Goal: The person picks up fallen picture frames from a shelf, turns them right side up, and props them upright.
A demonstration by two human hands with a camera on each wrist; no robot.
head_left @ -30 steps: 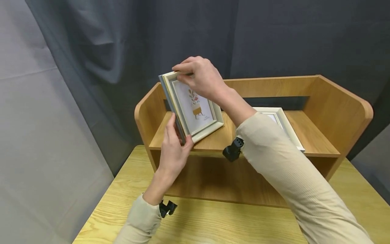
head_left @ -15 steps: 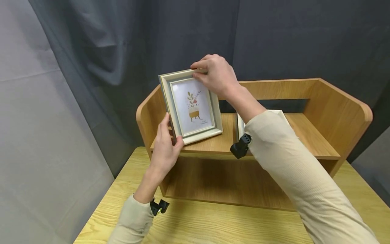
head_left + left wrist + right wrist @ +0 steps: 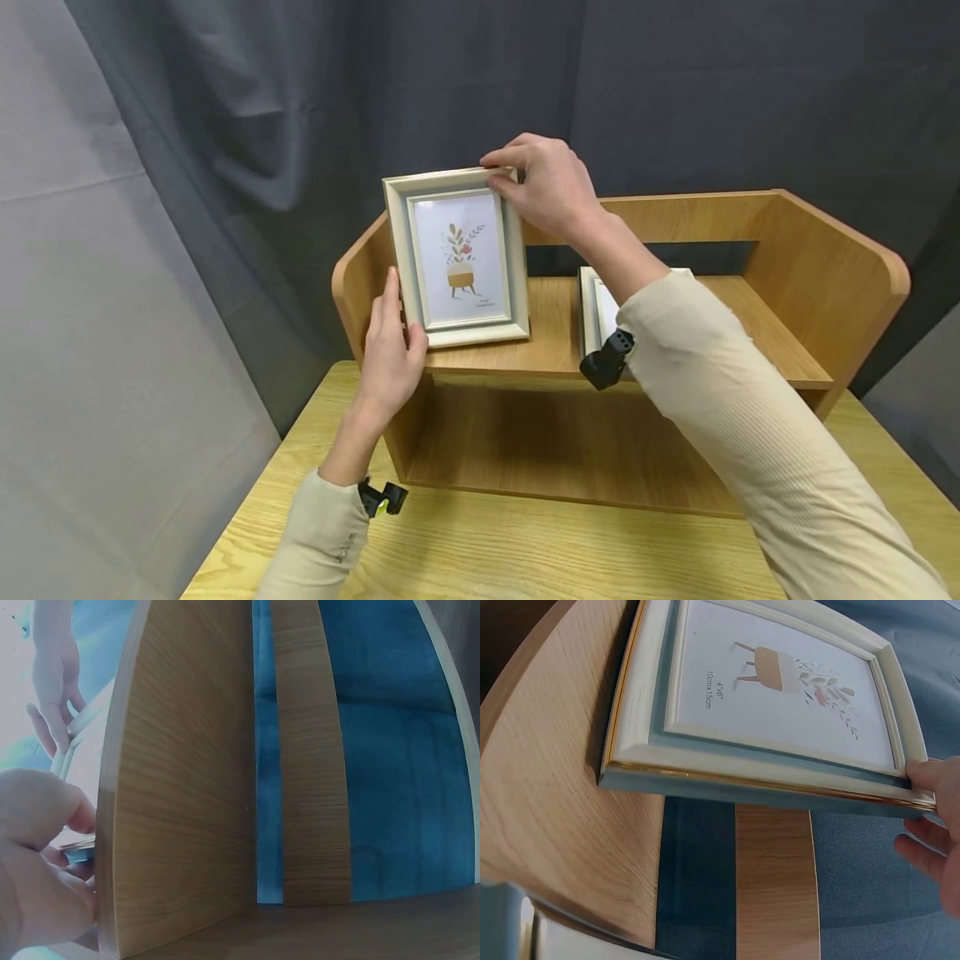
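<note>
Left hand: your left hand (image 3: 392, 348) is at the left end of the wooden shelf (image 3: 750, 333). Its fingers curl round the bottom left corner of the picture frame (image 3: 455, 255) and hold it there.

Picture frame: it stands up on the left part of the shelf board, close to the shelf's left side wall. Its front faces you. It has a cream and grey border with a thin gold line. The picture inside shows a plant in a little pot on legs.

Right hand: your right hand (image 3: 543, 185) is above the shelf, at the frame's top right corner. The thumb and fingers pinch that corner.

Second frame: another pale frame (image 3: 597, 310) lies on the shelf board, to the right of the standing one. Your right sleeve covers most of it.

Shelf: it sits on the light wood table (image 3: 480, 550), with a dark curtain behind it.
</note>
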